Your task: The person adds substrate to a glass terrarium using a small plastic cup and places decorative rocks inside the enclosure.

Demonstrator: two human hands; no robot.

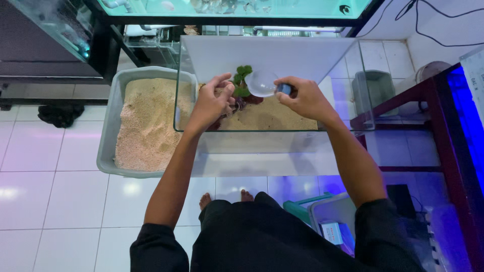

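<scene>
right hand (302, 98) pinches clear scoop (261, 83) over glass tank (272, 126) — left hand (212, 103) grip closed on dark rock (233, 107).

Both hands reach into a glass tank (201, 123) with a sand floor. The left hand (210, 103) steadies a small green plant (242, 78), and the right hand (302, 98) pinches a clear scoop (261, 83) just beside it. A grey tub (108, 131) of sand stands beside the tank.

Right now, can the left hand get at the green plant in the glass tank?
Probably yes: the left hand is already inside the open-topped glass tank, just beside the green plant, with nothing between them.
</scene>
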